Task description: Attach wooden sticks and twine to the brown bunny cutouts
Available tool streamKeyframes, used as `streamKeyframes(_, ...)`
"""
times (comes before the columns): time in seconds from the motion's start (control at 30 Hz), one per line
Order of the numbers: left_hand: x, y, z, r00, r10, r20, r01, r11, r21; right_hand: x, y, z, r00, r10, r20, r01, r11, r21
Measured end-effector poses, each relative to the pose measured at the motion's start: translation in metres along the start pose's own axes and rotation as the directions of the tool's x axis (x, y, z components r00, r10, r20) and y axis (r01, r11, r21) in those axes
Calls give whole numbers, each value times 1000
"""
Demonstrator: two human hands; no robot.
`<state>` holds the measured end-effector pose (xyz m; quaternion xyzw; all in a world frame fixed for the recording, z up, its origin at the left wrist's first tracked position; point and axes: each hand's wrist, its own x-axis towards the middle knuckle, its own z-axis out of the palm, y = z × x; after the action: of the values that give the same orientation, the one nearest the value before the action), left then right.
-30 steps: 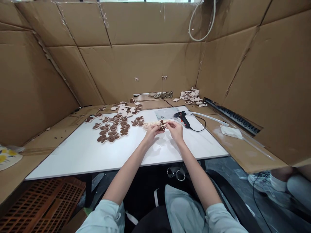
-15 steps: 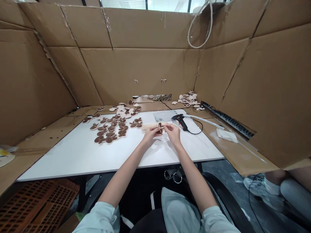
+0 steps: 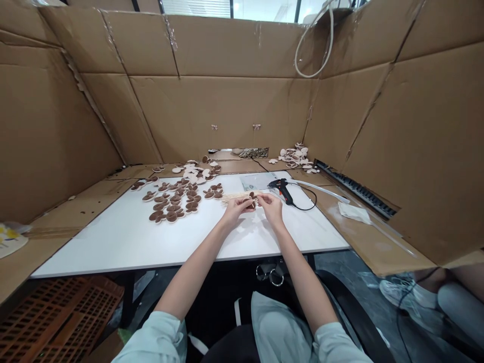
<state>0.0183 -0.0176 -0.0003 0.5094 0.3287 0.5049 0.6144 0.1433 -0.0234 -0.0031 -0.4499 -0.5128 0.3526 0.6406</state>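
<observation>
Over the white tabletop, my left hand (image 3: 235, 207) is closed, pinching a small brown lobed piece (image 3: 252, 196) with a pale edge. My right hand (image 3: 271, 205) is closed too, its fingertips pressed together at the right side of that piece. Something thin and pale shows between the two hands; whether it is a cord or part of the piece is unclear. Just behind my left fingers lies a bundle of pale thin strands (image 3: 229, 197). A black glue gun (image 3: 282, 190) rests on its side right of my right hand, its cord curling beside it.
Several matching brown pieces (image 3: 174, 201) are spread across the left of the white table (image 3: 124, 242). Pale pieces (image 3: 295, 155) are heaped at the back right. Cardboard walls (image 3: 227, 106) enclose the table. An orange crate (image 3: 64, 317) stands below left; another person's shoe (image 3: 404, 297) shows lower right.
The view has shifted slightly. Both hands stay close together around the brown piece, with only a small change in the piece's tilt and the fingertips.
</observation>
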Motion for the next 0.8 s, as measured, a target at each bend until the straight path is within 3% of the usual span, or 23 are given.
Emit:
streamKeyframes(0.27, -1, 0, 0, 997, -6, 79, 10, 999, -44, 2, 2, -2, 997, 42, -66, -44, 999, -28)
streamKeyframes(0.4, -1, -1, 1, 1000, 1, 11, -1, 1000, -23, 1, 1, -1, 998, 31, -47, -32, 999, -27)
streamKeyframes(0.47, -1, -2, 1, 993, 32, -110, -31, 999, 8, 1, 1, -2, 997, 44, -57, -46, 998, -32)
streamKeyframes(0.53, 0, -2, -3, 933, 104, -343, -78, 993, 89, 0, 1, -2, 994, 86, -63, -89, 995, -54)
streamKeyframes(0.57, 1, -1, -6, 857, 155, -491, -90, 984, 154, 0, 1, -2, 992, 120, -51, -123, 990, -74)
streamKeyframes(0.6, 2, 0, -9, 793, 181, -581, -80, 977, 195, 0, 1, -2, 986, 163, -20, -164, 981, -102)
streamKeyframes(0.67, 2, 2, -14, 704, 198, -682, -83, 977, 197, 1, -1, 0, 957, 265, 115, -242, 953, -181)
streamKeyframes(0.73, 3, 5, -18, 678, 181, -712, -73, 981, 180, 8, -5, 1, 870, 374, 322, -286, 914, -288)
streamKeyframes(0.8, 4, 5, -21, 676, 152, -721, -49, 986, 162, 24, -13, 1, 746, 462, 480, -288, 873, -392)
